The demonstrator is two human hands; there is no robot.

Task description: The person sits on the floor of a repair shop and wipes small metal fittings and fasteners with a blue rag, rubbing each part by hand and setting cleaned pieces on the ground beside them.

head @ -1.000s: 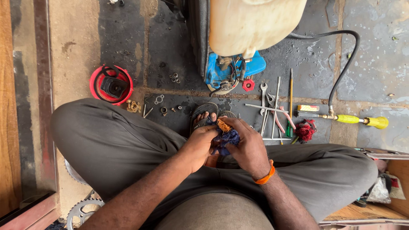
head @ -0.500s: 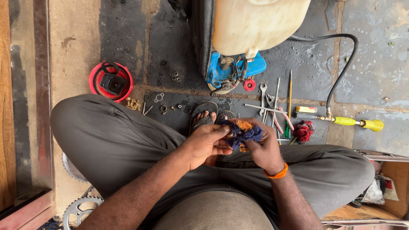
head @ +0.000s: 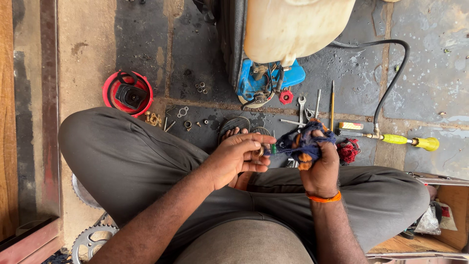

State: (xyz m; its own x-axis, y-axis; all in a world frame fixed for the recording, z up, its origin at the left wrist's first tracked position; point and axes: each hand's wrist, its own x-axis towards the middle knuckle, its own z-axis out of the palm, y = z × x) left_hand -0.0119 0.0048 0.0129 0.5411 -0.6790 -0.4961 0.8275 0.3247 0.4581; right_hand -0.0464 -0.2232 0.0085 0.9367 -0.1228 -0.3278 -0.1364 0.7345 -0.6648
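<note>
I'm over a floor-level repair workshop, stained stone slabs (head: 430,73), spanners (head: 302,105) laid out, loose nuts (head: 200,88), sprocket (head: 90,242), dismantled blue pump (head: 266,83)

The small ring-shaped part (head: 258,152) is mostly covered by the left hand (head: 234,159) fingers, its kind not discernible; the white tank (head: 293,27) is cut off at the top edge, the sprocket (head: 90,240) at the lower left partly hidden under the leg.

From my remote view: both forearms are bare; grey-olive trousers (head: 132,161) cover the legs, an orange band (head: 323,198) circles the right wrist, and dark sandals (head: 234,124) show on the feet.
</note>
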